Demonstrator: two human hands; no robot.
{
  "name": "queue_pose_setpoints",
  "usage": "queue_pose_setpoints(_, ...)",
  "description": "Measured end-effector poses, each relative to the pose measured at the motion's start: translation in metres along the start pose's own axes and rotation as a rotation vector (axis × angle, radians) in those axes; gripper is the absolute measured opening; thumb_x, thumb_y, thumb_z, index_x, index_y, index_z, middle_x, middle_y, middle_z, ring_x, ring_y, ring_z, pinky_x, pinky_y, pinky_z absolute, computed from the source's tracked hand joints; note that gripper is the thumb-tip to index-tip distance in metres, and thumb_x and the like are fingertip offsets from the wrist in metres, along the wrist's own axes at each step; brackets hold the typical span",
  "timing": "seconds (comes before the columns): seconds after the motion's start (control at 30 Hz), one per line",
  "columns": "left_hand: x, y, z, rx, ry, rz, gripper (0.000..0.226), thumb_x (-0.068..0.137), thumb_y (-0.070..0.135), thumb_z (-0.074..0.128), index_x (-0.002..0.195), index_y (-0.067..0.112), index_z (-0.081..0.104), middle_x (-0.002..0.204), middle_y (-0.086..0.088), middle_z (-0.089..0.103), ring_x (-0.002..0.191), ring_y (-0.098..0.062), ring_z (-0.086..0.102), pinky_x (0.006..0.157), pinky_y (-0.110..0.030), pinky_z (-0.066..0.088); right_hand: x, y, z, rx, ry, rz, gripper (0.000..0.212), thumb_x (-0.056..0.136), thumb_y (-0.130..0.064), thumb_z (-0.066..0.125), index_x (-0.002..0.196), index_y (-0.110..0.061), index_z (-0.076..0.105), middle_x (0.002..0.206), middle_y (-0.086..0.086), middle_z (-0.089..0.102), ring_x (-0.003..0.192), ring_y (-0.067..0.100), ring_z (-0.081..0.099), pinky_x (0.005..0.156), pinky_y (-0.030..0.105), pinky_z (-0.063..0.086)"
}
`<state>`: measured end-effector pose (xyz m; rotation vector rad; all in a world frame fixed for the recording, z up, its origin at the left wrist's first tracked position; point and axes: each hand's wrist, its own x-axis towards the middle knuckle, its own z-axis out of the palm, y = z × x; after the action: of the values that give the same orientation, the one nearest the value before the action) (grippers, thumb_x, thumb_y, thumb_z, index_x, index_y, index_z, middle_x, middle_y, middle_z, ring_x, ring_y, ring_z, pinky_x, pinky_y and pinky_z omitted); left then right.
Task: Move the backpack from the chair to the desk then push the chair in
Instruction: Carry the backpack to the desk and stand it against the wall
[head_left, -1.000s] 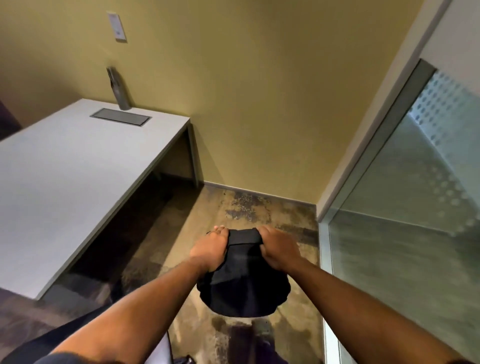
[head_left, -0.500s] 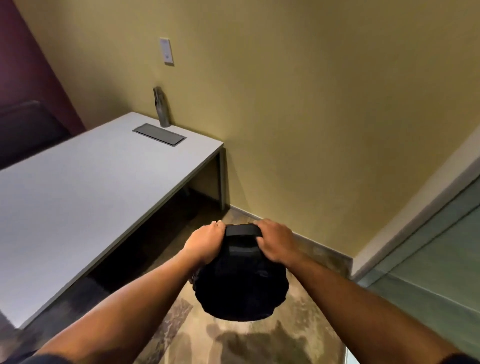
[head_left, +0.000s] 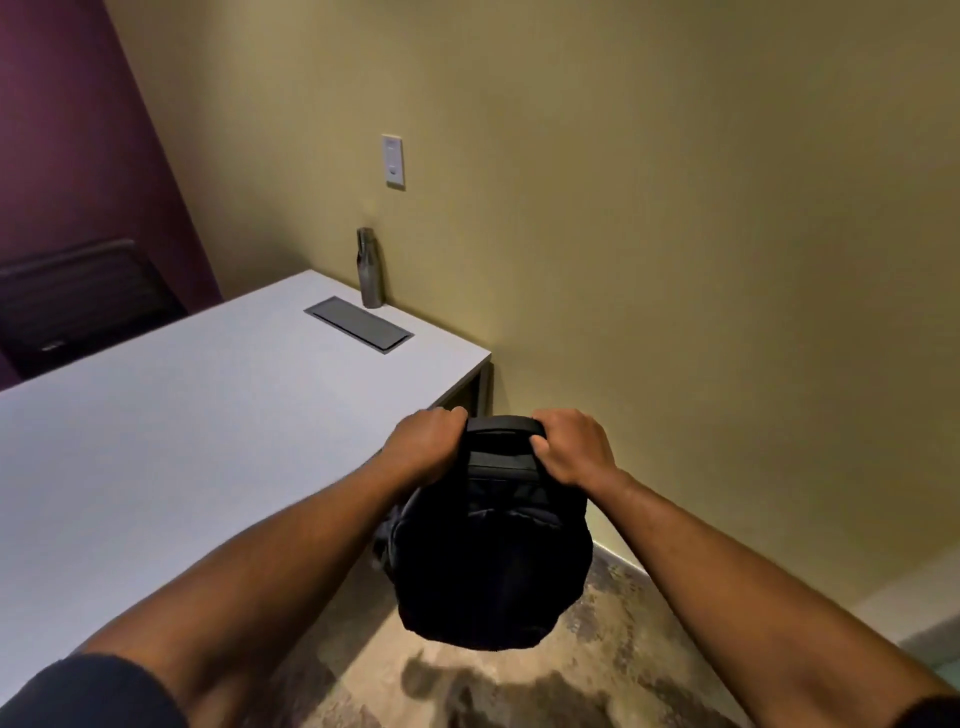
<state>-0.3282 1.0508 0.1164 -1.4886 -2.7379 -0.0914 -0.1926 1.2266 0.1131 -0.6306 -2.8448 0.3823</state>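
A black backpack (head_left: 491, 561) hangs in the air over the carpet, just off the right front corner of the white desk (head_left: 171, 441). My left hand (head_left: 423, 441) grips the left end of its top handle and my right hand (head_left: 569, 444) grips the right end. The bag's lower body dangles below my hands, level with the desk edge. The chair it came from is out of view.
A grey metal bottle (head_left: 370, 267) stands at the desk's far edge beside a grey cable hatch (head_left: 358, 323). A dark chair (head_left: 78, 299) sits beyond the desk at the left. The yellow wall (head_left: 675, 260) is close ahead, with a wall plate (head_left: 393, 160).
My view has swung left and up towards the desk. The backpack, held in both hands, has risen and moved closer to the desk's corner.
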Motion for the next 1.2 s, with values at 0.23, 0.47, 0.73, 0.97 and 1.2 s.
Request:
queue_pose_setpoints(0.23, 0.098, -0.057, -0.053, 0.085, 0.067, 0.058, 0.02, 0.1, 0.02, 0.039, 0.108, 0.007, 0.051, 0.106, -0.023, 0.062, 0.095, -0.041, 0.06, 0.067, -0.038, 0.034, 0.119, -0.007, -0.036, -0.019, 0.045, -0.027, 0.024, 0.09, -0.03, 0.056, 0.099, -0.019, 0.074, 0.103, 0.016, 0.074, 0.096, 0.041, 0.066, 0.07, 0.038, 0.041)
queue_pose_setpoints(0.47, 0.195, -0.113, -0.114, -0.004, 0.01, 0.044, 0.015, 0.1, 0.026, 0.046, 0.089, 0.017, 0.048, 0.096, -0.021, 0.063, 0.079, -0.035, 0.055, 0.069, -0.039, 0.045, 0.237, -0.013, -0.077, 0.014, 0.069, -0.097, 0.024, 0.094, -0.033, 0.057, 0.091, -0.017, 0.075, 0.095, 0.014, 0.073, 0.083, 0.036, 0.061, 0.066, 0.035, 0.036)
queue_pose_setpoints(0.73, 0.299, -0.16, -0.152, -0.038, 0.037, -0.055, 0.019, 0.101, 0.027, 0.048, 0.087, 0.016, 0.055, 0.085, -0.01, 0.059, 0.077, -0.031, 0.055, 0.07, -0.037, 0.043, 0.367, -0.008, -0.103, 0.09, 0.02, -0.171, 0.03, 0.095, -0.037, 0.06, 0.068, -0.025, 0.058, 0.069, 0.0, 0.054, 0.074, 0.03, 0.056, 0.053, 0.033, 0.028)
queue_pose_setpoints(0.97, 0.358, -0.202, -0.178, 0.013, 0.051, -0.145, 0.019, 0.101, 0.027, 0.048, 0.091, 0.015, 0.059, 0.086, -0.009, 0.056, 0.081, -0.033, 0.055, 0.069, -0.035, 0.04, 0.462, -0.018, -0.106, 0.155, 0.014, -0.241, 0.028, 0.095, -0.04, 0.061, 0.072, -0.022, 0.062, 0.069, 0.002, 0.056, 0.075, 0.031, 0.058, 0.053, 0.032, 0.029)
queue_pose_setpoints(1.2, 0.42, -0.27, -0.173, 0.014, 0.054, -0.145, 0.016, 0.101, 0.028, 0.05, 0.087, 0.021, 0.053, 0.087, -0.009, 0.055, 0.08, -0.032, 0.054, 0.07, -0.035, 0.04, 0.544, -0.039, -0.078, 0.165, 0.027, -0.234, 0.033, 0.097, -0.045, 0.06, 0.073, -0.022, 0.063, 0.073, 0.003, 0.06, 0.077, 0.032, 0.061, 0.058, 0.034, 0.033)
